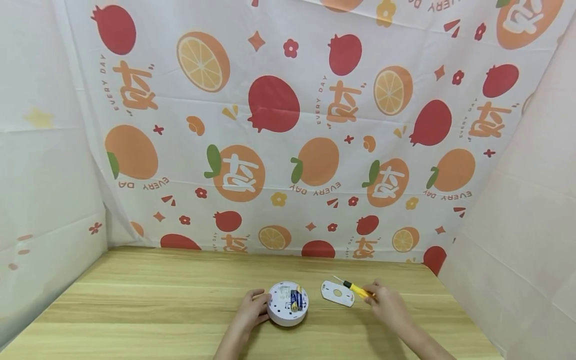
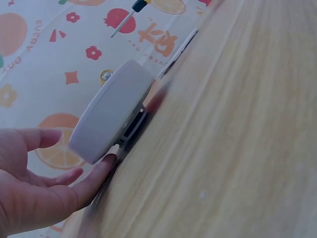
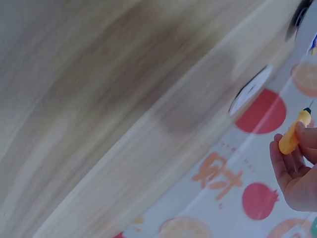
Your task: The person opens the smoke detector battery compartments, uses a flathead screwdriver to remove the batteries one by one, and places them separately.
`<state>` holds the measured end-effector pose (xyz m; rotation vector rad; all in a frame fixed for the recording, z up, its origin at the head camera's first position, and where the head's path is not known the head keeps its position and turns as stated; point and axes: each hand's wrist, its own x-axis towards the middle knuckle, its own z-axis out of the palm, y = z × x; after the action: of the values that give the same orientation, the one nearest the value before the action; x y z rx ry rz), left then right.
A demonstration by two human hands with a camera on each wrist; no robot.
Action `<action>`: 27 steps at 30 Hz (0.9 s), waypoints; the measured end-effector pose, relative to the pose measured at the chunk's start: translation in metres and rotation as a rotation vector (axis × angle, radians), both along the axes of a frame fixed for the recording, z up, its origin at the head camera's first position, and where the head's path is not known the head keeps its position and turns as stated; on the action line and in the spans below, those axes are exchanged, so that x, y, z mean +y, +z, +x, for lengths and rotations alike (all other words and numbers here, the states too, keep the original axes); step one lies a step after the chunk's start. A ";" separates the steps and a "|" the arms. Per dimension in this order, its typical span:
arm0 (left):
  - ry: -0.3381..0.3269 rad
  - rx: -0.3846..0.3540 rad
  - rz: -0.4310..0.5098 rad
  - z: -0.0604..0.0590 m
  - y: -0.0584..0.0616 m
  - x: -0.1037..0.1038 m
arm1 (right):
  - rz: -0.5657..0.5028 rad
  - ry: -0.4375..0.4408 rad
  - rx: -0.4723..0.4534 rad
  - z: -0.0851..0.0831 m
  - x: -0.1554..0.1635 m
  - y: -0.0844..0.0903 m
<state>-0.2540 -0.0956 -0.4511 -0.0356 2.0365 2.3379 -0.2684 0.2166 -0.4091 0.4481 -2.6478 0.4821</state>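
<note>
1. Head view: left hand [image 1: 252,310] rests its relaxed fingers [image 2: 94,176] against the round white device [image 1: 288,303], low centre of the frame on the bench [image 1: 135,310].
2. Right hand [image 1: 389,305] pinches a yellow screwdriver [image 1: 357,289] over the white plate [image 1: 337,293], just right of the device.

The wooden table [image 1: 135,310] carried two items: a round white device [image 1: 288,303] with its battery compartment facing up, and a flat white cover plate [image 1: 337,293] lying just beside it to the right.
</note>
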 end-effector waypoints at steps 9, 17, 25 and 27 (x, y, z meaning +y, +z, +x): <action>-0.058 -0.051 0.031 0.001 0.000 -0.001 | -0.015 -0.093 -0.037 -0.021 0.027 0.002; -0.103 -0.051 0.068 0.001 -0.002 0.000 | 0.011 -0.123 -0.042 -0.030 0.040 0.003; -0.103 -0.036 0.063 0.002 -0.002 0.000 | 0.018 -0.132 -0.075 -0.036 0.048 -0.001; -0.092 -0.028 0.055 0.001 -0.002 -0.001 | 0.017 -0.138 -0.082 -0.037 0.050 -0.003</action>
<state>-0.2532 -0.0963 -0.4530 0.0261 1.9169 2.3238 -0.3056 0.2664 -0.4122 0.2531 -2.7397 0.4439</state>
